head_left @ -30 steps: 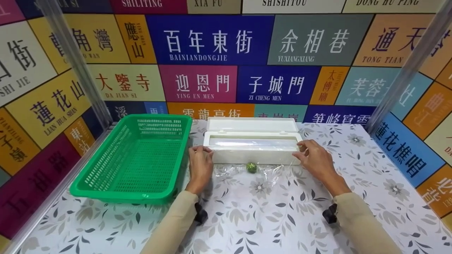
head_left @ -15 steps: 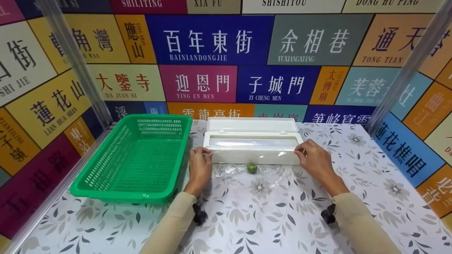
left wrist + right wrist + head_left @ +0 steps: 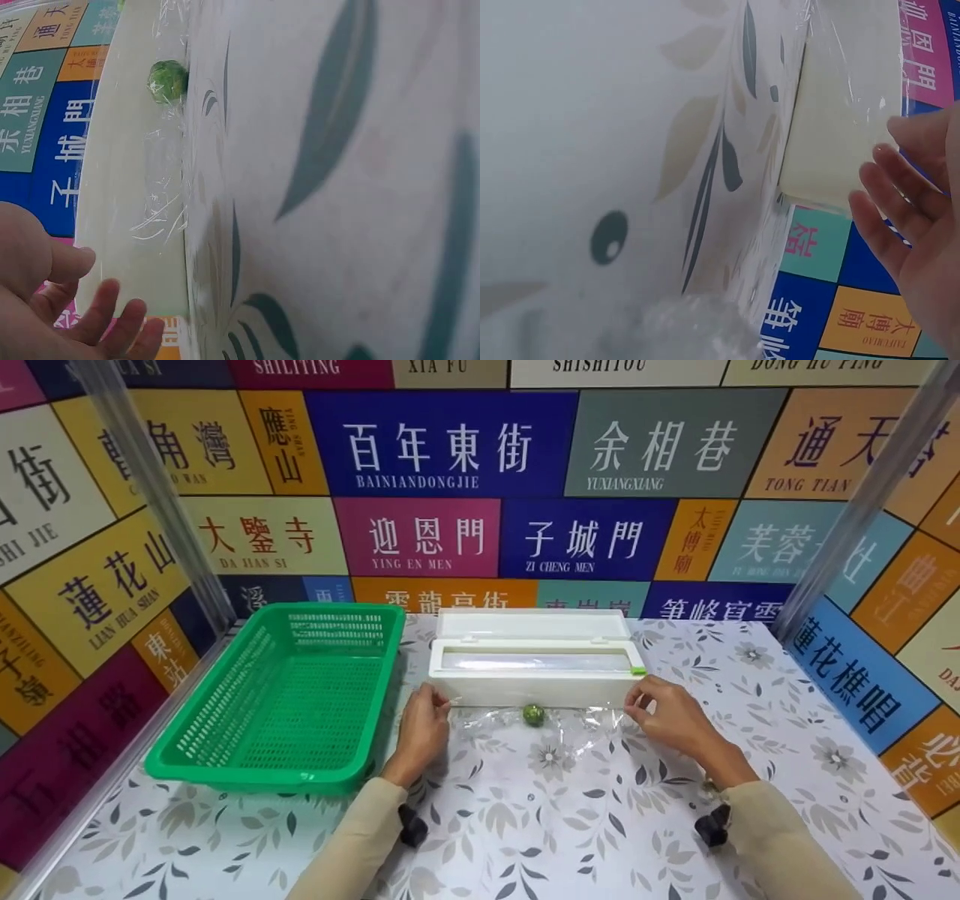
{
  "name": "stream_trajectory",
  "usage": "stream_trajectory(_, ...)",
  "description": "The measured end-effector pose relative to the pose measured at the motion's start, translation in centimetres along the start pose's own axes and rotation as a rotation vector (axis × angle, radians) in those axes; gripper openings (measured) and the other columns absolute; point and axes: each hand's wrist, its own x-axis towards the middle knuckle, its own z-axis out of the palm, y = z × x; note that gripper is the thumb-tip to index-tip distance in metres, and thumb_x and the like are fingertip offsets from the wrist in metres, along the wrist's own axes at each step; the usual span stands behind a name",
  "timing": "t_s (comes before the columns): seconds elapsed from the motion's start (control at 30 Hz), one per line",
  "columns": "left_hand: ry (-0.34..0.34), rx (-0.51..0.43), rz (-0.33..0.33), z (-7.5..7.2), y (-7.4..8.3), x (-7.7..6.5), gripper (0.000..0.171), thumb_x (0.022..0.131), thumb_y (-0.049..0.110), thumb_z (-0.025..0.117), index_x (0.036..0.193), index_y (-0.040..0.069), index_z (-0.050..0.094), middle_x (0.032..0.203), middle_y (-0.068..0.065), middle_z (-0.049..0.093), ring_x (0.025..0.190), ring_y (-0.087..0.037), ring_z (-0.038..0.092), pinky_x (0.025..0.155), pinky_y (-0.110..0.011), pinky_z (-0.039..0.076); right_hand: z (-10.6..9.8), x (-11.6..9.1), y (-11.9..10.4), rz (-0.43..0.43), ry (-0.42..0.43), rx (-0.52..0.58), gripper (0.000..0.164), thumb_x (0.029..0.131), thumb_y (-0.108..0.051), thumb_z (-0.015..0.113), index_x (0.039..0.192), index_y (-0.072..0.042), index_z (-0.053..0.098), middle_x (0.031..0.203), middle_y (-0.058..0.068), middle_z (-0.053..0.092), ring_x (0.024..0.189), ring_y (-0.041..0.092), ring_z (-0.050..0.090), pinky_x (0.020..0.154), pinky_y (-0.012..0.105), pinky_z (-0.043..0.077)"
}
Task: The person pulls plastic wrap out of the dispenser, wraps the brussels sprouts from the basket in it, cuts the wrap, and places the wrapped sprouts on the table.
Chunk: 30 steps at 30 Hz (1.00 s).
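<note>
A white cling film dispenser box (image 3: 525, 690) stands on the table with its lid raised and a film roll inside. Clear cling film (image 3: 592, 720) stretches low along its front. On the film sits a small round green item (image 3: 533, 715), a fruit or vegetable whose kind is unclear; it also shows in the left wrist view as a green ball (image 3: 167, 81). My left hand (image 3: 421, 735) pinches the film's left edge between thumb and forefinger. At the other end my right hand (image 3: 671, 716) pinches the film's right edge. Both hands are just in front of the box.
A green perforated plastic basket (image 3: 360, 772) stands left of the box, close to my left hand. A green slider (image 3: 638, 670) sits at the box's right end. The table wears a leaf-and-flower patterned cloth (image 3: 555, 840). Printed panels (image 3: 442, 442) stand behind and at both sides.
Both hands have come down from the box's top front edge toward me, bringing the film's far edge lower. The green slider, hidden before, now shows. The green item stays in place.
</note>
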Motion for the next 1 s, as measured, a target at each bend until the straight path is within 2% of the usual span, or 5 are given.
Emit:
stream_trajectory(0.33, -0.161, 0.19, -0.062, -1.4, 0.0, -1.0, 0.011, 0.081, -0.002, 0.064, 0.078, 0.008, 0.059, 0.083, -0.015, 0.067, 0.082, -0.034, 0.066, 0.065, -0.045, 0.051, 0.0, -0.4, 0.5, -0.069, -0.147, 0.012, 0.013, 0.08, -0.003, 0.074, 0.078, -0.015, 0.069, 0.082, -0.002, 0.066, 0.079, 0.018, 0.062, 0.071, 0.029, 0.049)
stream_trajectory(0.63, -0.304, 0.251, -0.088, -2.5, 0.5, -1.7, 0.005, 0.077, -0.002, 0.067, 0.078, 0.002, 0.069, 0.085, -0.014, 0.071, 0.082, -0.03, 0.067, 0.072, -0.042, 0.056, 0.2, -0.7, 0.4, -0.043, -0.241, -0.064, 0.012, 0.081, -0.007, 0.07, 0.08, -0.019, 0.071, 0.09, -0.002, 0.067, 0.088, 0.02, 0.062, 0.08, 0.04, 0.052)
stream_trajectory(0.73, -0.32, 0.241, -0.093, -2.8, 1.0, -1.9, 0.004, 0.08, 0.002, 0.072, 0.082, 0.002, 0.069, 0.089, -0.015, 0.07, 0.086, -0.031, 0.066, 0.076, -0.043, 0.055, 0.0, -0.7, 0.1, -0.061, -0.196, -0.077, 0.007, 0.083, -0.013, 0.07, 0.086, -0.019, 0.073, 0.095, 0.0, 0.069, 0.096, 0.027, 0.064, 0.087, 0.048, 0.052)
stream_trajectory(0.83, -0.298, 0.197, -0.061, -2.8, 1.9, -1.9, 0.008, 0.083, 0.006, 0.074, 0.086, 0.003, 0.068, 0.093, -0.016, 0.07, 0.091, -0.032, 0.066, 0.081, -0.046, 0.055, 0.0, -0.6, -0.7, -0.102, -0.084, -0.068, 0.009, 0.084, -0.017, 0.07, 0.092, -0.015, 0.074, 0.099, 0.004, 0.07, 0.101, 0.031, 0.064, 0.092, 0.054, 0.051)
stream_trajectory(1.0, -0.238, 0.054, 0.08, -1.9, 4.1, -0.9, 0.005, 0.088, 0.005, 0.07, 0.091, 0.002, 0.072, 0.097, -0.016, 0.074, 0.098, -0.033, 0.069, 0.09, -0.047, 0.055, 0.7, 0.3, -3.6, -0.195, 0.151, -0.031, 0.012, 0.086, -0.016, 0.073, 0.096, -0.009, 0.074, 0.101, 0.008, 0.071, 0.1, 0.032, 0.066, 0.089, 0.052, 0.053)
